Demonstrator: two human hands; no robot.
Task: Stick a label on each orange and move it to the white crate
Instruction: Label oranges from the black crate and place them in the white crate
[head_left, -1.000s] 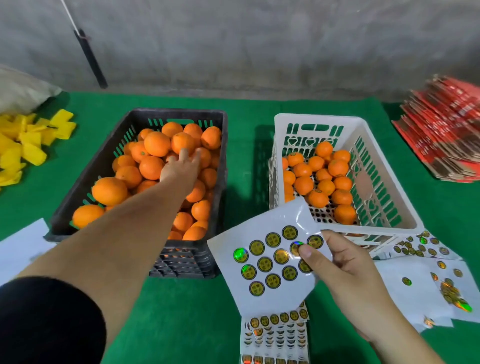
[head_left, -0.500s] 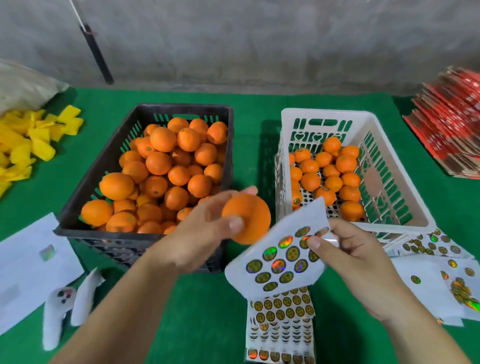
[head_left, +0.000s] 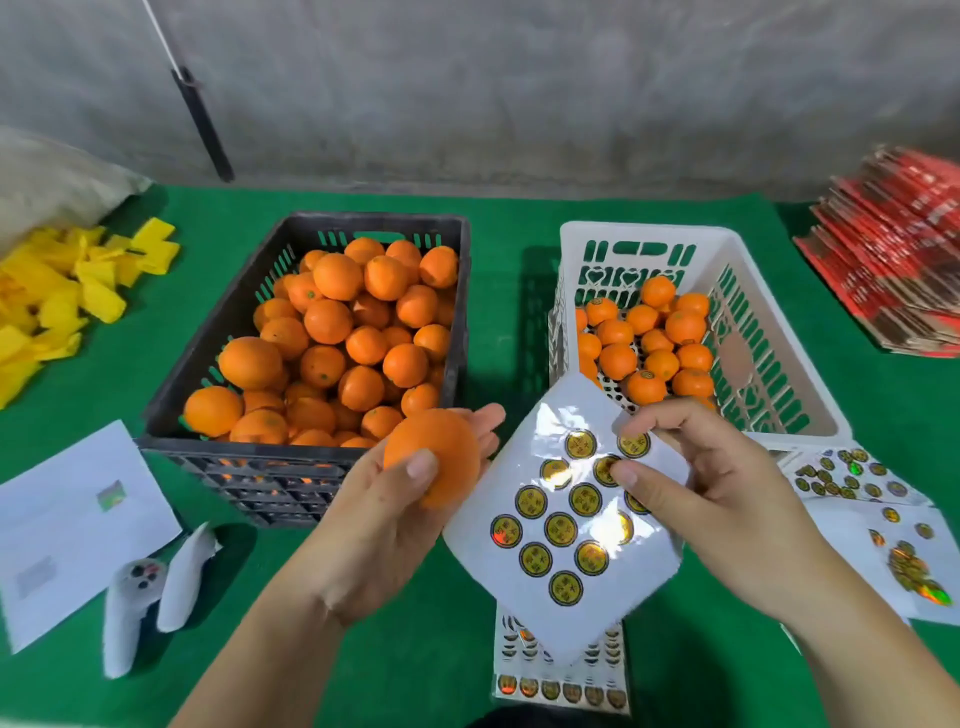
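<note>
Head view: labelling an orange in front of the black crate (head_left: 317, 470).
Left hand (head_left: 374, 525) grips an orange (head_left: 434, 457); right hand (head_left: 711, 488) pinches the sticker sheet (head_left: 566, 525) just right of it.

Our left hand (head_left: 374, 525) is raised palm-up, forearm reaching in from the lower left. Its grip curls round an orange (head_left: 434, 454), the thumb lying across the near side and the fingers cupped behind. Just right of that grip, our right hand (head_left: 711, 499) comes in from the lower right, wrist bent; thumb and forefinger pinch the upper edge of a label sheet (head_left: 566, 525).
</note>
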